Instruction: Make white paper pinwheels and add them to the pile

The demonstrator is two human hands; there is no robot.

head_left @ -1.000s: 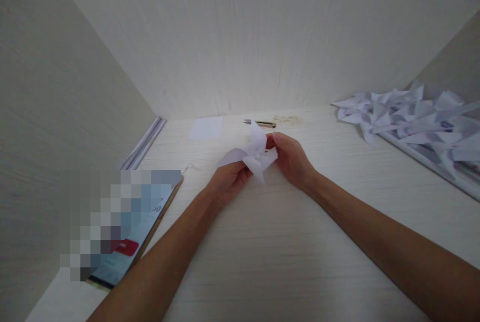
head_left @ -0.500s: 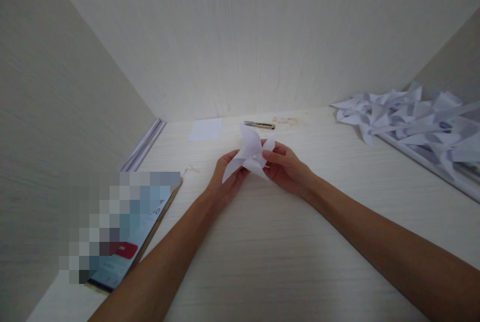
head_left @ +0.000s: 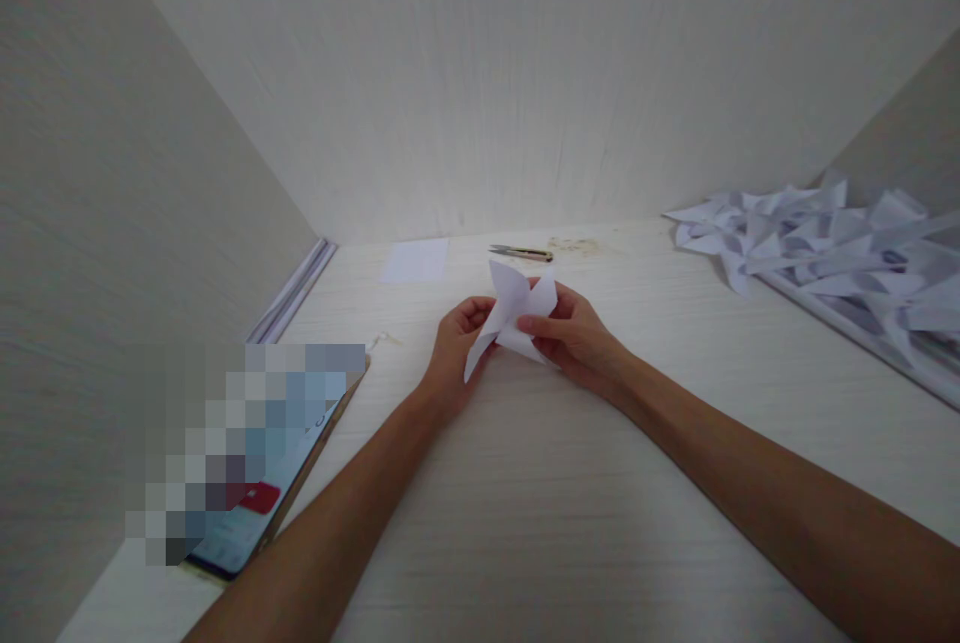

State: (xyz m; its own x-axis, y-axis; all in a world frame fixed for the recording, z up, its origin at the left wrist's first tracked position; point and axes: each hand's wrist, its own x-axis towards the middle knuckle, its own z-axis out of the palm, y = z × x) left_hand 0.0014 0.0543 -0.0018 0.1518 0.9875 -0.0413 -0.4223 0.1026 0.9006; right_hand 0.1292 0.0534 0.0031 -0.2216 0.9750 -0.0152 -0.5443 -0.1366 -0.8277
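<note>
A white paper pinwheel [head_left: 511,303] with curved blades is held between both hands, just above the pale table. My left hand [head_left: 456,353] grips it from the left and behind, and its fingertips are partly hidden by the paper. My right hand [head_left: 574,335] closes on it from the right, thumb pressed on the front near the centre and fingers behind. Just beyond the pinwheel lie small thread snips [head_left: 522,253] with pointed blades. Left of the snips is a flat square of white paper [head_left: 416,261].
A heap of white paper pinwheels [head_left: 817,243] sits at the right wall, with a long white roll or strip along its near side. Rolled white paper [head_left: 292,291] lies by the left wall. A phone [head_left: 274,483], partly pixelated, is beside my left forearm.
The pinwheel has turned and tilted in my hands, so its left blade now looks narrower. My right thumb has shifted in toward its centre.
</note>
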